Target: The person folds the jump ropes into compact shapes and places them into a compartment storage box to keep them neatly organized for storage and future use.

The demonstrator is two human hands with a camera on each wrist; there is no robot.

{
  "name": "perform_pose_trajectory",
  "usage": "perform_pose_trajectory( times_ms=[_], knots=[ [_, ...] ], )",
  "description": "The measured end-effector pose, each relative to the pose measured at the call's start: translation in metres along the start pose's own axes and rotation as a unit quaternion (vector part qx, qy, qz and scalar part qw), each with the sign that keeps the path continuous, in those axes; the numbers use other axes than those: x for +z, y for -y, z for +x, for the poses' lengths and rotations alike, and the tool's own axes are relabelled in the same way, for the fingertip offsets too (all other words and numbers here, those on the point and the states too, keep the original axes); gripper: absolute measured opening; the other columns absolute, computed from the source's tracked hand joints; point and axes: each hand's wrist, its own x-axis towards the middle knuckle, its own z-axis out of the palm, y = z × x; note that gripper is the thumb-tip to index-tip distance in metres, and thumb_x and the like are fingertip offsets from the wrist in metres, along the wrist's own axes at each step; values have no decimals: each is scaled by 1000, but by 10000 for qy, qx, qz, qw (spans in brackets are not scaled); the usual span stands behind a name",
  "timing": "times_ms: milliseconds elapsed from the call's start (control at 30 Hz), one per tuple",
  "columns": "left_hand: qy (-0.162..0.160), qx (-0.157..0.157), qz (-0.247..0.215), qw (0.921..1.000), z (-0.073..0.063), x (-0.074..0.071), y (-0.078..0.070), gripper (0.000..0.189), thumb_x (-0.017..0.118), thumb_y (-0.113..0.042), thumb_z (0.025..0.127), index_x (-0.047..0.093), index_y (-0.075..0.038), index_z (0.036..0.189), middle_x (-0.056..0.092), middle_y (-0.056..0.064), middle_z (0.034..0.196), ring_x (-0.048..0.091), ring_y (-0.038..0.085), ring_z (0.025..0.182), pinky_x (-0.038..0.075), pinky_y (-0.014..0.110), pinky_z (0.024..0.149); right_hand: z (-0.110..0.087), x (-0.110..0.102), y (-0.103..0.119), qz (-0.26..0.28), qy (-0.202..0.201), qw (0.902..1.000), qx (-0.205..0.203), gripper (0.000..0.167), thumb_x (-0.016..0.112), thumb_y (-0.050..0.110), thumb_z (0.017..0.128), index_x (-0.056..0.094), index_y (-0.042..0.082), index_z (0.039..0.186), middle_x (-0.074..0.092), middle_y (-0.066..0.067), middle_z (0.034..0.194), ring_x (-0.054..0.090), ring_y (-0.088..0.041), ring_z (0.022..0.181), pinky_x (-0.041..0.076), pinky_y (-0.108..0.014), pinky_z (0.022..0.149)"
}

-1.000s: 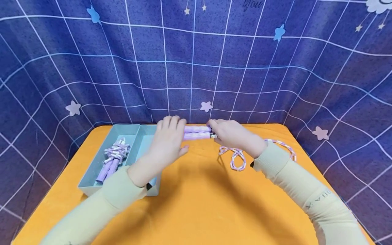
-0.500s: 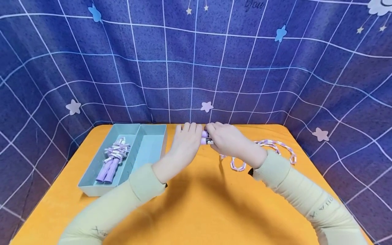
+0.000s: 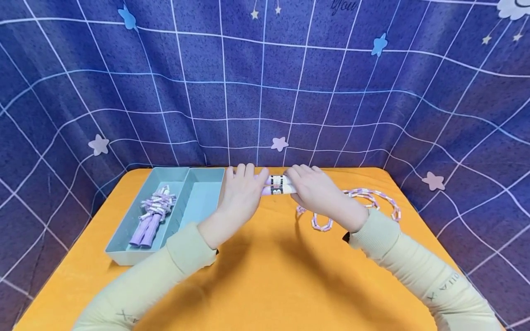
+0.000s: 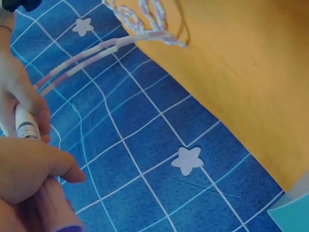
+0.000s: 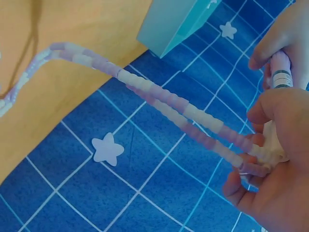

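Both hands hold a pair of purple jump rope handles (image 3: 276,185) side by side above the far part of the table. My left hand (image 3: 244,193) grips their purple length; a purple end shows below it in the left wrist view. My right hand (image 3: 312,189) holds the white ends beyond the black-and-white bands. From the right hand, two strands of beaded white-and-purple rope (image 5: 169,104) run down toward the table. Some of this rope (image 3: 322,226) lies looped on the cloth below and right of the right hand.
A light-blue two-compartment box (image 3: 203,197) stands at the left. In its left compartment lies a bundled jump rope (image 3: 155,216) with purple handles. Orange cloth (image 3: 265,276) covers the table, and a blue grid-patterned curtain (image 3: 244,105) rises behind it.
My left hand has moved right from the handles' far end and now grips them. The right hand has shifted slightly right, so the bands and white ends show between the hands.
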Motion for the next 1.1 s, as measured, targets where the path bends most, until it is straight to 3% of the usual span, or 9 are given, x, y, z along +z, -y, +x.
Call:
perform_pose_trajectory(
  times_ms=[100, 200, 267, 367, 433, 500, 700, 867, 1100],
  knots=[
    [-259, 72, -27, 9996, 0, -2, 1, 26, 66, -16, 82, 51, -16, 104, 53, 12, 86, 50, 30, 80, 36, 41, 67, -2, -1, -1, 225, 21, 9997, 87, 32, 66, 15, 78, 52, 6, 105, 56, -6, 89, 54, -23, 77, 39, -32, 59],
    [-660, 41, -128, 9977, 1, -4, 3, 16, 59, -12, 85, 52, -14, 99, 52, 12, 82, 49, 30, 76, 35, 41, 66, -4, -1, -3, 961, -7, 9943, 455, 41, 69, 10, 75, 50, 5, 111, 60, -8, 97, 57, -23, 81, 42, -35, 64],
    [-976, 0, -229, 9950, 3, -7, 6, 8, 53, -12, 88, 52, -12, 96, 51, 12, 79, 49, 31, 74, 34, 42, 65, -8, 1, -7, 1766, -169, 9805, 847, 46, 70, 5, 72, 50, 5, 114, 63, -9, 98, 59, -24, 81, 44, -36, 67],
    [-1445, -75, -226, 9892, 7, -16, 10, 4, 49, -14, 90, 52, -12, 92, 50, 12, 74, 48, 31, 70, 34, 42, 63, -15, 11, -14, 2689, -504, 9517, 1390, 44, 70, 4, 74, 50, 6, 113, 64, -7, 90, 61, -22, 79, 48, -36, 68],
    [-1687, -130, -192, 9854, 11, -23, 13, 3, 49, -12, 90, 53, -12, 90, 49, 11, 73, 48, 31, 69, 34, 42, 62, -20, 19, -19, 3055, -618, 9362, 1622, 39, 69, 5, 76, 51, 6, 111, 63, -4, 81, 62, -20, 77, 49, -35, 68],
    [-1845, -181, -169, 9825, 15, -31, 17, 5, 50, -9, 89, 54, -12, 91, 49, 11, 72, 49, 31, 68, 34, 42, 63, -26, 29, -22, 3201, -566, 9294, 1748, 32, 69, 9, 78, 54, 8, 107, 61, 0, 76, 64, -17, 73, 49, -33, 65],
    [-2036, -427, -278, 9777, 26, -58, 36, 6, 53, -9, 89, 55, -10, 95, 50, 13, 72, 49, 34, 69, 35, 46, 66, -48, 57, -26, 3586, -242, 9169, 1737, 10, 68, 11, 82, 63, 14, 90, 62, 5, 74, 54, -12, 60, 45, -27, 59],
    [-2000, -662, -345, 9769, 29, -74, 55, 11, 59, -10, 87, 54, -7, 97, 52, 16, 77, 49, 36, 71, 33, 47, 66, -68, 77, -26, 3876, 132, 9050, 1747, 2, 64, 12, 87, 63, 14, 86, 62, 6, 78, 52, -7, 68, 47, -28, 63],
    [-2007, -1027, -405, 9734, 28, -82, 76, 13, 59, -7, 86, 54, -4, 98, 52, 19, 79, 47, 38, 70, 31, 49, 65, -90, 91, -35, 4047, 626, 8906, 1980, 17, 55, 18, 95, 60, 9, 81, 58, -7, 68, 48, -11, 53, 41, -23, 47]
  ],
)
